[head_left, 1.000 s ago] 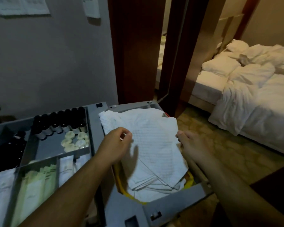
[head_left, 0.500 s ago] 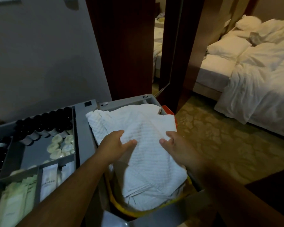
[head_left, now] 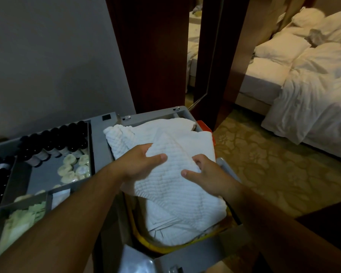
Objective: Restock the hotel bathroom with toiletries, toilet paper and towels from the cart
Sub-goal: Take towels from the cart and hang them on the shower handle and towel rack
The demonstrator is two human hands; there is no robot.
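A white waffle-weave towel (head_left: 171,154) lies on top of a pile of towels in the grey cart's (head_left: 98,134) right bin, which is lined in yellow. My left hand (head_left: 138,164) grips the top towel's left side, thumb on top and fingers tucked under the fabric. My right hand (head_left: 207,174) holds its right side, fingers curled into the cloth. The two hands are close together over the middle of the towel.
The cart's left tray holds a row of dark bottles (head_left: 53,142), small round soaps (head_left: 75,166) and pale green sachets (head_left: 18,223). A dark wooden door frame (head_left: 152,56) stands behind the cart. An unmade bed (head_left: 313,79) is at the right on patterned carpet.
Both hands have moved inward from the towel's edges toward its middle and now gather the fabric. The view has shifted closer to the cart.
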